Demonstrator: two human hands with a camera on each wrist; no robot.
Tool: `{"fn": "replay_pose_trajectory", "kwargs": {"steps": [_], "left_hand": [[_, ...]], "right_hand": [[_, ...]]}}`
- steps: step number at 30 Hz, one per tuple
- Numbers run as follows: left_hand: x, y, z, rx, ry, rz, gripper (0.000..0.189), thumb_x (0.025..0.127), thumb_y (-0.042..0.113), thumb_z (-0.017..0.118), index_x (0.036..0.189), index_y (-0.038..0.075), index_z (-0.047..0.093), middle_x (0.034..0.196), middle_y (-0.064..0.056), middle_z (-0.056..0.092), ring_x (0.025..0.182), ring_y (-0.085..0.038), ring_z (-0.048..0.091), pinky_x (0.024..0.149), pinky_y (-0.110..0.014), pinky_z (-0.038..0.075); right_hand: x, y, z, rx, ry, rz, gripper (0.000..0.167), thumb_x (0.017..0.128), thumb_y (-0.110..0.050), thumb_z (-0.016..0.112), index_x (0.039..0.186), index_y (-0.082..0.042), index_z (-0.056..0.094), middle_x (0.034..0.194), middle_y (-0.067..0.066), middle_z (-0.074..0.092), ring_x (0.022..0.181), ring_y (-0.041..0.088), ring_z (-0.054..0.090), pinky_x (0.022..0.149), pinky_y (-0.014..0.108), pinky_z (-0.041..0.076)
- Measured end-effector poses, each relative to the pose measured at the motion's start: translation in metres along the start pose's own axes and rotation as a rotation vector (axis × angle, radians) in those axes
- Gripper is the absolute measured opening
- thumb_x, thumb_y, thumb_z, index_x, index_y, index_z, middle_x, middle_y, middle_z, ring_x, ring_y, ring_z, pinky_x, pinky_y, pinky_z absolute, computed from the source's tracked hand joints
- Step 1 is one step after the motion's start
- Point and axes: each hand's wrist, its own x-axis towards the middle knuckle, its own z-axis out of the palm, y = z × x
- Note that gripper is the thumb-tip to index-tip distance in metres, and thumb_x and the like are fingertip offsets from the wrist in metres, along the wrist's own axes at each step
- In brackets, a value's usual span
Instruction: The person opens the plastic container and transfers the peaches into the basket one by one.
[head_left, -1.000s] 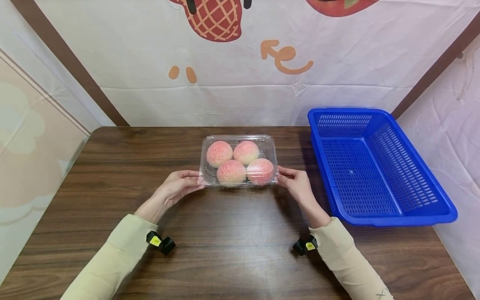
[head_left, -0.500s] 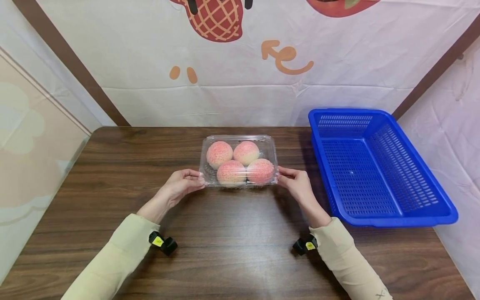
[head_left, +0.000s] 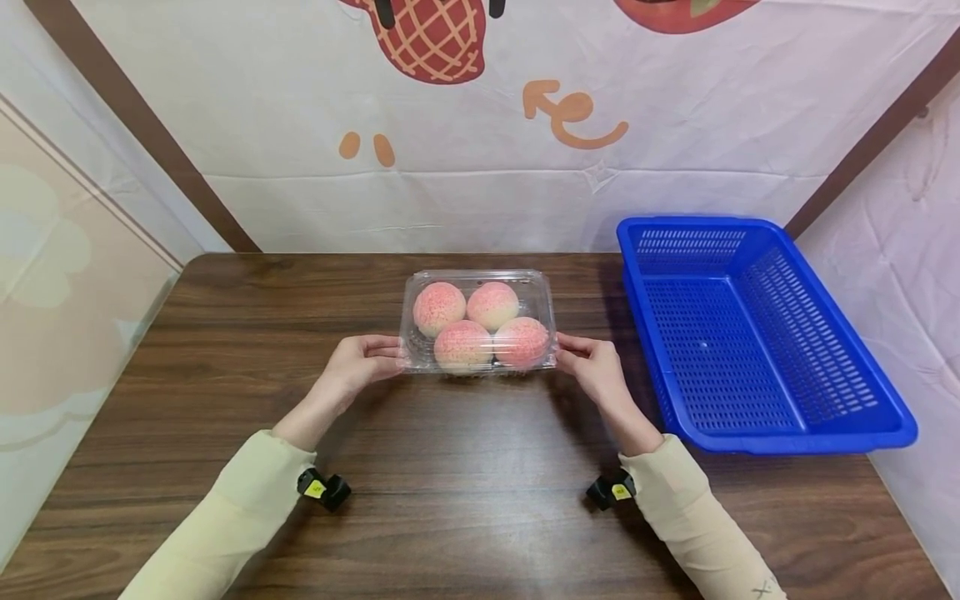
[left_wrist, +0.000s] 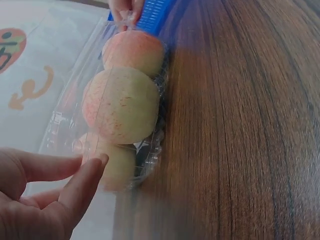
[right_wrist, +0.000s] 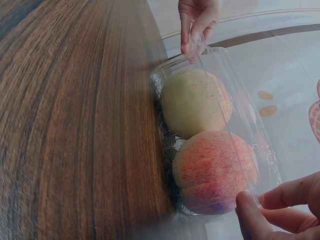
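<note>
Together, left grip (head_left: 356, 364) and right grip (head_left: 596, 368) pinching a clear box (head_left: 533, 300), four peaches (head_left: 462, 344) inside, blue basket (head_left: 720, 354) to the right.

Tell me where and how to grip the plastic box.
Probably by the rim at both short ends, left hand from the left, right hand from the right: the plastic box looks wider than deep, its thin edge clear of the peaches.

Four peaches (head_left: 462, 343), one clear box (head_left: 534, 293), one basket (head_left: 795, 442), one table (head_left: 450, 483).
</note>
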Motion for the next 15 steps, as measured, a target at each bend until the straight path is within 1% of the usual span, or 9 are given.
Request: {"fn": "replay_pose_trajectory", "kwargs": {"steps": [1,3,7,9,12,13,15], "left_hand": [[-0.0010,0.0012,0.0007,0.051,0.008,0.016,0.043,0.084,-0.003,0.058,0.122,-0.018,0.045,0.113,-0.030,0.056,0.081,-0.003,0.060,0.074,-0.017,0.051],[-0.0024,0.0031,0.0020,0.126,0.020,0.036,0.044,0.084,-0.002,0.058,0.123,-0.017,0.045,0.116,-0.030,0.055,0.086,-0.008,0.061,0.074,-0.016,0.050],[-0.0041,0.0061,0.0033,0.190,0.018,0.046,0.046,0.085,-0.004,0.057,0.126,-0.016,0.042,0.118,-0.030,0.053,0.100,-0.026,0.060,0.078,-0.020,0.051],[-0.0044,0.0072,0.0034,0.226,0.012,0.051,0.045,0.085,-0.004,0.056,0.127,-0.016,0.041,0.118,-0.030,0.053,0.103,-0.031,0.058,0.080,-0.022,0.051],[-0.0052,0.0090,0.0034,0.298,0.014,0.060,0.044,0.086,-0.002,0.055,0.127,-0.014,0.042,0.118,-0.028,0.055,0.103,-0.031,0.058,0.079,-0.022,0.051],[-0.0054,0.0096,0.0035,0.312,0.015,0.061,0.043,0.087,-0.001,0.053,0.126,-0.014,0.043,0.118,-0.027,0.055,0.102,-0.030,0.059,0.078,-0.022,0.051],[-0.0059,0.0108,0.0039,0.310,0.017,0.058,0.040,0.089,0.000,0.049,0.127,-0.014,0.043,0.118,-0.028,0.055,0.100,-0.027,0.059,0.077,-0.021,0.051]], "right_hand": [[0.0000,0.0001,0.0000,-0.013,0.002,-0.003,0.032,0.082,0.001,0.059,0.113,0.009,0.059,0.109,0.025,0.061,0.076,0.006,0.061,0.067,0.016,0.052],[-0.0003,-0.0002,-0.0001,-0.044,0.007,-0.010,0.032,0.082,0.000,0.060,0.113,0.008,0.060,0.107,0.024,0.061,0.075,0.005,0.061,0.067,0.015,0.052],[-0.0013,-0.0014,-0.0006,-0.124,0.019,-0.027,0.032,0.081,-0.005,0.061,0.112,0.005,0.062,0.105,0.020,0.063,0.073,0.002,0.059,0.065,0.014,0.050],[-0.0019,-0.0024,-0.0010,-0.168,0.025,-0.036,0.032,0.081,-0.007,0.062,0.112,0.003,0.063,0.106,0.018,0.064,0.074,0.003,0.058,0.064,0.013,0.049],[-0.0031,-0.0034,-0.0013,-0.226,0.035,-0.053,0.032,0.081,-0.010,0.063,0.111,0.000,0.065,0.106,0.015,0.065,0.080,0.008,0.059,0.064,0.014,0.047],[-0.0035,-0.0036,-0.0013,-0.246,0.039,-0.063,0.031,0.081,-0.011,0.063,0.110,0.000,0.065,0.107,0.015,0.065,0.083,0.010,0.059,0.064,0.015,0.047],[-0.0040,-0.0037,-0.0012,-0.291,0.049,-0.091,0.031,0.081,-0.012,0.063,0.110,-0.001,0.066,0.106,0.014,0.065,0.087,0.015,0.059,0.065,0.017,0.046]]}}
